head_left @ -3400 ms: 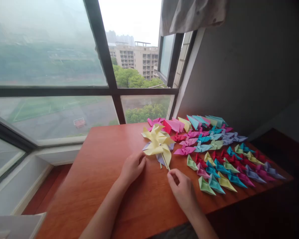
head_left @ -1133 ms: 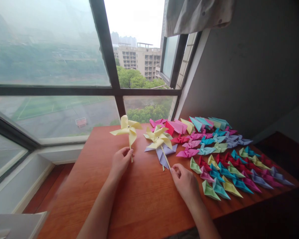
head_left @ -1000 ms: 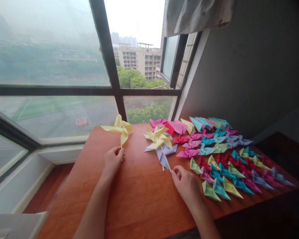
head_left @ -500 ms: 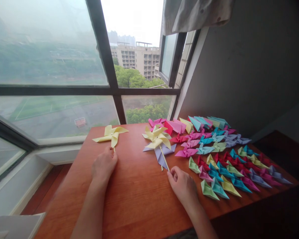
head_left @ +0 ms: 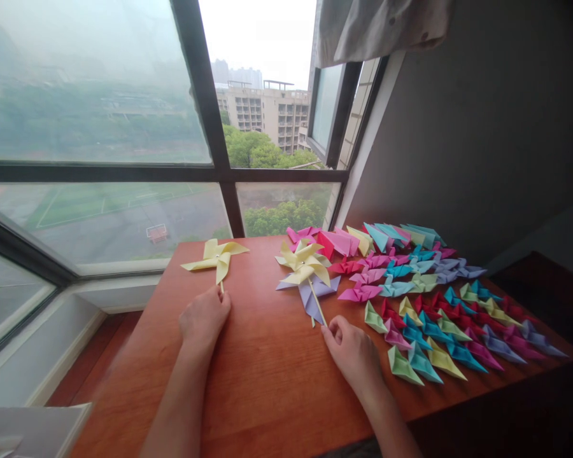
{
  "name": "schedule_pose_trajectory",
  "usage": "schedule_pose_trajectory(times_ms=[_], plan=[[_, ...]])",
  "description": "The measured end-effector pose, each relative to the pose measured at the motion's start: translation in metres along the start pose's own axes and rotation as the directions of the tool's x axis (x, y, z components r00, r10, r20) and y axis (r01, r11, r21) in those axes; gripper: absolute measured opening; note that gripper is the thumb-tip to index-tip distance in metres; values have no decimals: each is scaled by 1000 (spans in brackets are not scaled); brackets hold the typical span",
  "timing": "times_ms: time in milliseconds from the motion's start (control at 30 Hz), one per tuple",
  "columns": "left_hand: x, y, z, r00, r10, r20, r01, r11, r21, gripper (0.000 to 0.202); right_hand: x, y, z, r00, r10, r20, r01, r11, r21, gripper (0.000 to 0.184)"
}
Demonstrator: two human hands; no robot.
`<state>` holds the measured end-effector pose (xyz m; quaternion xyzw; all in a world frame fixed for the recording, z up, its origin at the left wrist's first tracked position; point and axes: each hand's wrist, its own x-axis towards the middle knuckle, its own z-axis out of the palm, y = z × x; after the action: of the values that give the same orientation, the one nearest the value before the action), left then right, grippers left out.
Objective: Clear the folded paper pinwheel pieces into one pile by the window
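Across the table [head_left: 267, 381], left hand [head_left: 204, 316] and right hand [head_left: 353, 351] reach forward, each pinching a pinwheel stick [head_left: 318, 303].

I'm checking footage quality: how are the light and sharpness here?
Head view: the sky is blown out to white, while the wall falls into shadow; head view: the left pane looks hazy, a pale sheen lies on the table, and the left yellow pinwheel reads clearly.

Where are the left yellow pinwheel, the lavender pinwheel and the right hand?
Left yellow pinwheel [head_left: 218, 257]: head view, on its hub.
Lavender pinwheel [head_left: 309, 301]: head view, on its near blade.
Right hand [head_left: 353, 351]: head view, back of the hand.
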<state>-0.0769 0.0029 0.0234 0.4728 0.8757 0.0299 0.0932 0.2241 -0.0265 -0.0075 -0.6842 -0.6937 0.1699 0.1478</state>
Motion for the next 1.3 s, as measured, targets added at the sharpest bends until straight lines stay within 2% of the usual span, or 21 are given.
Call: schedule_pose_trajectory(times_ms=[267,600,733,1033,1300], plan=[[5,-6,1,999,-33,-15,32,999,-21,38,9,1,-2,999,-42,12,41,999,33,20],[11,-27,-6,988,-150,-42,146,986,-74,42,12,5,1,998,-62,10,61,997,51,18],[13,-28,-4,985,-160,-57,156,985,-77,42,15,10,4,998,-53,-16,54,992,115,19],[10,-29,-10,996,-77,48,79,995,-57,28,13,12,4,994,-55,-92,88,912,401,25],[10,-27,-3,997,74,22,-72,994,-83,18,18,5,6,999,-12,-37,33,767,641,34]])
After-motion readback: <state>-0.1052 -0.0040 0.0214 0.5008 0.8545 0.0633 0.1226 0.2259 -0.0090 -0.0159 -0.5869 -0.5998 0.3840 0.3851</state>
